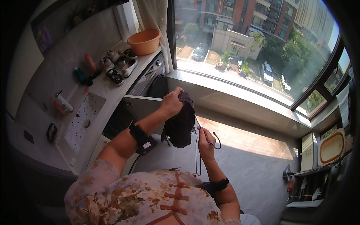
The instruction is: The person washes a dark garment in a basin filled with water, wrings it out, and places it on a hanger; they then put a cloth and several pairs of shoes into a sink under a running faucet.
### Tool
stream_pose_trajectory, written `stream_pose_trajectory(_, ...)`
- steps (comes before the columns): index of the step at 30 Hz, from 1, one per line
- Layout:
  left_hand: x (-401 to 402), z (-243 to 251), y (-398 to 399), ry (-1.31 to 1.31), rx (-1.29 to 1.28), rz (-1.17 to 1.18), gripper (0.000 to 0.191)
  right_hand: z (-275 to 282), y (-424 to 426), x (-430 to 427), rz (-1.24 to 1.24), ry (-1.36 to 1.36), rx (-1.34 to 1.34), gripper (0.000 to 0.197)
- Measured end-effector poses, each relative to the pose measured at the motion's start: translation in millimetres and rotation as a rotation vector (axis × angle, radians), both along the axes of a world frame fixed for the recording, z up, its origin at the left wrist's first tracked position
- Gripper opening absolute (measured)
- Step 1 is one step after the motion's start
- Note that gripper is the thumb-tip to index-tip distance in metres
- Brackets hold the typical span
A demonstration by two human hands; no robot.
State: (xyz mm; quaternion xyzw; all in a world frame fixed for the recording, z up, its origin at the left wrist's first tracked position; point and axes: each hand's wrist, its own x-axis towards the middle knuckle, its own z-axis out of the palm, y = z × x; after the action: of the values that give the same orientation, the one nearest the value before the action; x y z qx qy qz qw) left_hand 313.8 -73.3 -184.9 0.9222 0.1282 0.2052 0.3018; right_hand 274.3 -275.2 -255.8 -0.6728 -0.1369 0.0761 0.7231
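My left hand [172, 103] pinches the ribbed upper edge of a small dark cloth garment [180, 129]. The garment hangs down in front of me; its exact kind is hard to tell. My right hand [206, 144] grips a thin wire clothes hanger [218, 145] just to the right of the cloth. The hanger's curved hook sticks out past my right fingers. One thin wire runs up to the garment's right edge, and a narrow loop dangles below the hand. Where the wire meets the cloth, I cannot tell whether it passes inside.
On my left is a counter [112, 92] with a speckled sink [84, 123], a faucet [64, 102], several shoes [114, 76] and an orange basin [144, 42]. Below it, a cabinet door [146, 109] stands out. A window ledge [225, 90] lies ahead; a folded basin [332, 147] is at right.
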Motion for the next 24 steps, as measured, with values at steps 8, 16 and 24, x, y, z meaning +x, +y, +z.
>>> stream_pose_trajectory(8,-10,3,16,-0.162,-0.033,-0.171,0.046,7,28,1,-0.132,-0.204,0.115,0.024)
stream_pose_trajectory(16,-30,1,6,-0.218,-0.019,-0.109,0.071,76,24,-5,-0.047,0.052,0.628,0.033)
stream_pose_trajectory(24,-2,-99,-4,-0.361,-0.139,0.211,0.062,145,16,-24,0.002,-0.091,0.647,0.040)
